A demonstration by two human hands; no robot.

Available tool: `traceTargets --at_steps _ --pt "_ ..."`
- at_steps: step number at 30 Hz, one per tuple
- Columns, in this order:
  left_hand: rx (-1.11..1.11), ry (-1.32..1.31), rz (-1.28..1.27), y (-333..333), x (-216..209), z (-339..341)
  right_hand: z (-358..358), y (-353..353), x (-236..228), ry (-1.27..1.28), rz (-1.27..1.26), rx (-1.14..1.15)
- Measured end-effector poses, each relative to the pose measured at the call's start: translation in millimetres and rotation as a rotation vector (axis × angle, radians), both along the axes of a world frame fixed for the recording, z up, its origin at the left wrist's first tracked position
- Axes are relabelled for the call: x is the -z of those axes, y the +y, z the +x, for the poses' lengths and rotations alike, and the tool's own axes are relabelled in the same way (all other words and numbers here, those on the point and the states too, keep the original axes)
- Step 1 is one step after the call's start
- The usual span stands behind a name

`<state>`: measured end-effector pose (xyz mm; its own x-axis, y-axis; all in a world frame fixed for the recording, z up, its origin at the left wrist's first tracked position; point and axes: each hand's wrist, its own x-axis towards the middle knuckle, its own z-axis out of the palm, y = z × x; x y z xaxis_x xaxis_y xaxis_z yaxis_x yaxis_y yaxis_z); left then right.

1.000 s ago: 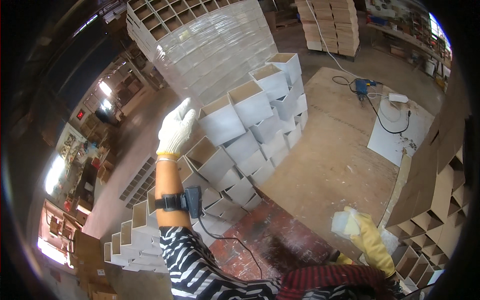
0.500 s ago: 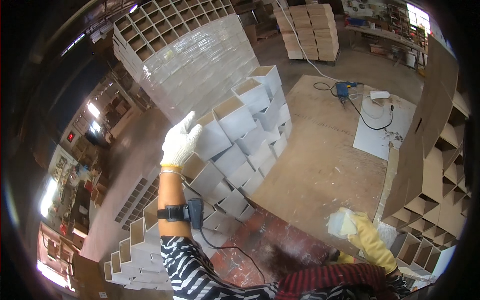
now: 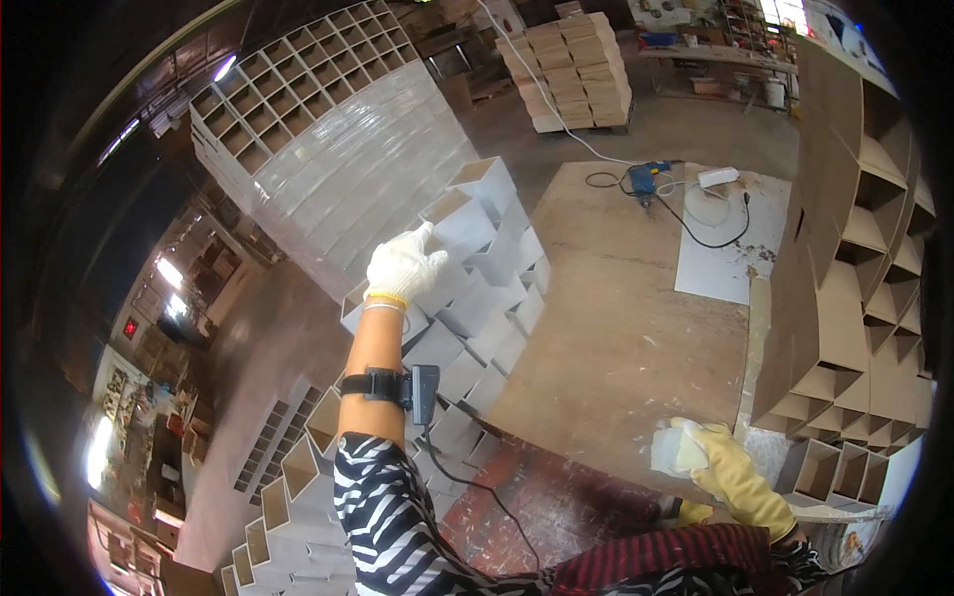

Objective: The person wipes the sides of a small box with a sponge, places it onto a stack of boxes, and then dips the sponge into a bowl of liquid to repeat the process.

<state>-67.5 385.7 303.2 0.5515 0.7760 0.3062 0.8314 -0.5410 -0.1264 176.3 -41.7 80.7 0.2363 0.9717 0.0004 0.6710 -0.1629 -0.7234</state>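
Note:
My left hand (image 3: 407,266), in a white knit glove, reaches over a stepped stack of white open-topped boxes (image 3: 437,348). Its fingers are bent over the upper part of one box in the row, whose rim the glove mostly hides. Two more boxes of that row, a nearer-to-hand box (image 3: 459,221) and the farthest box (image 3: 484,179), stand just beyond. Low on the right, my right hand (image 3: 730,467) wears a yellow glove and is closed on a pale, translucent-looking block (image 3: 678,450). What the block is made of is unclear.
Brown compartment boxes (image 3: 835,328) rise at the right. A blue power drill (image 3: 646,181), its cable and a white power strip (image 3: 718,177) lie on a brown board (image 3: 606,328). Behind the stack stands a wrapped pallet of boxes (image 3: 368,149). A cable hangs from my left forearm.
The view has swung a little to the right. My left hand has moved onto a box, and its spread fingers have bent in. My right hand keeps its hold on the block.

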Motion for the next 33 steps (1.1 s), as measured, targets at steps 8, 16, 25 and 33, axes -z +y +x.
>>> traceTargets --at_steps 8,16,25,33 --pt "-0.027 -0.018 -0.034 43 -1 44 12 -7 -1 0.076 0.017 0.0" --pt "-0.14 0.13 -0.076 94 9 91 27 -9 25 0.116 -0.016 0.025" --pt "-0.109 0.087 -0.067 175 39 95 34 -2 23 0.276 -0.083 0.055" --pt "-0.21 -0.02 -0.177 166 29 114 30 4 42 0.198 -0.119 0.061"
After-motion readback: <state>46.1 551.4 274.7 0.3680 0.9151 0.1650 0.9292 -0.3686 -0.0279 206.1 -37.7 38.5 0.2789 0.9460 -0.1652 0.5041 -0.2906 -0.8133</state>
